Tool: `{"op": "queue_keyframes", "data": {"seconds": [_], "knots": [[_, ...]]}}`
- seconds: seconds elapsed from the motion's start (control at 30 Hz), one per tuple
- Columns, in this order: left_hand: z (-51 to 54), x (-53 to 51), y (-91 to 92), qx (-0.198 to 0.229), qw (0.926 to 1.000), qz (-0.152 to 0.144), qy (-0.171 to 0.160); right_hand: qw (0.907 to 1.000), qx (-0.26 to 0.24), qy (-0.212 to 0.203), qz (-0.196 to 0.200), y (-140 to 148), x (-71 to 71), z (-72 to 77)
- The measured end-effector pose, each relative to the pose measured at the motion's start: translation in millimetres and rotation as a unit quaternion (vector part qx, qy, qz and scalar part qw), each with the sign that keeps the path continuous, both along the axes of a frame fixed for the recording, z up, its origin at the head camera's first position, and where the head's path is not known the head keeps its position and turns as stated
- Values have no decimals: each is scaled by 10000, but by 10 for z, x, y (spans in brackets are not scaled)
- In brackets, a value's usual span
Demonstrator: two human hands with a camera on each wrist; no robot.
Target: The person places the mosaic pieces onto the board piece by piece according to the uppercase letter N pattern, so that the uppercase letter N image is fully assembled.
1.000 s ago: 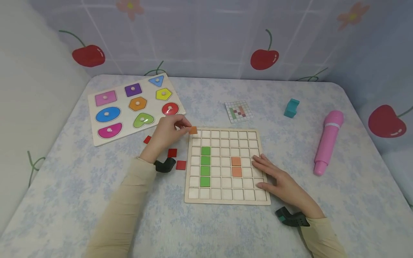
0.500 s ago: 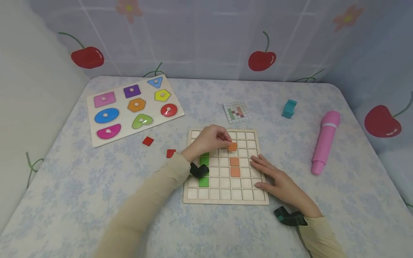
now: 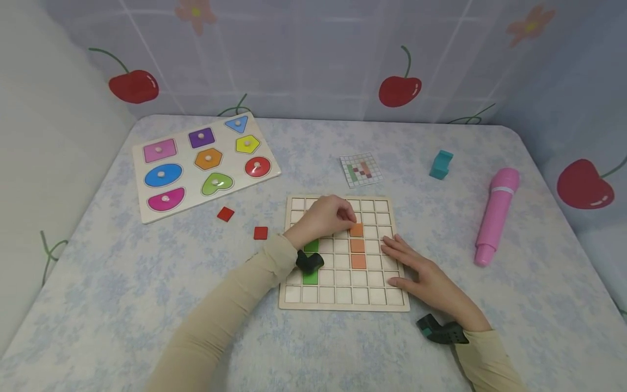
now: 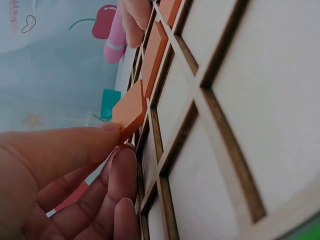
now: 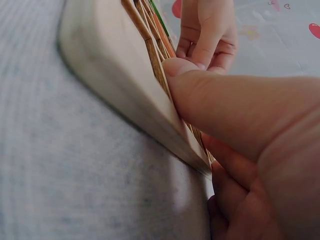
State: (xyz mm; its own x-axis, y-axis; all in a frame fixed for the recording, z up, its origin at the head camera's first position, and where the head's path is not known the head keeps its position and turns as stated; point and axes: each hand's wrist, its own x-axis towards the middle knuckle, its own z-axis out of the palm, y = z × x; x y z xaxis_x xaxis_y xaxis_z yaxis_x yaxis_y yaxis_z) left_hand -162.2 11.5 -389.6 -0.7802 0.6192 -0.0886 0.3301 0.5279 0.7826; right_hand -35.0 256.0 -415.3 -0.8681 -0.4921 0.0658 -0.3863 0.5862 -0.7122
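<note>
Now we're right over the grid, and our left hand (image 3: 327, 216) pinches an orange tile (image 4: 129, 109) by its edge between thumb and fingers, at the fifth column from the left, third row from the far side of the wooden board (image 3: 344, 307). From the left wrist we catch it tilted against the flat grid, right beside the middle orange tile (image 3: 357, 246); whether its far edge touches wood, we can't tell. Next down, the lowest orange tile (image 3: 359, 262) lies flat in its cell.

Meanwhile our right hand (image 3: 422, 273) rests on the board's right side, fingers straight, thumb spread well away from them. Under our left wrist, the black wrist camera (image 3: 309, 263) hides part of the green column: we spot an upper green tile (image 3: 311, 245) and a lower green tile (image 3: 310, 278).

Left of the board, on the blue-and-white table (image 3: 343, 348), we've got a nearer red tile (image 3: 260, 233) and a farther red tile (image 3: 226, 214); beyond them, the knobbed shape puzzle (image 3: 190, 197). Just behind the board lies a pattern card (image 3: 362, 170), then, off to the right, a teal block (image 3: 441, 165) and a pink toy microphone (image 3: 497, 215).
</note>
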Motion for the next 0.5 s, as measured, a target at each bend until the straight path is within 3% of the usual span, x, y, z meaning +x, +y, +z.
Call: {"op": "queue_keyframes", "data": {"seconds": [0.23, 0.4, 0.5], "knots": [[-2, 12, 4, -144, 9994, -132, 282, 10000, -44, -10, 34, 0, -7, 22], [20, 0, -59, 106, 9998, -113, 80, 10000, -17, -38, 0, -2, -6, 19], [88, -10, -187, 439, 9990, -52, -50, 10000, 13, -43, -29, 0, -3, 15]]}}
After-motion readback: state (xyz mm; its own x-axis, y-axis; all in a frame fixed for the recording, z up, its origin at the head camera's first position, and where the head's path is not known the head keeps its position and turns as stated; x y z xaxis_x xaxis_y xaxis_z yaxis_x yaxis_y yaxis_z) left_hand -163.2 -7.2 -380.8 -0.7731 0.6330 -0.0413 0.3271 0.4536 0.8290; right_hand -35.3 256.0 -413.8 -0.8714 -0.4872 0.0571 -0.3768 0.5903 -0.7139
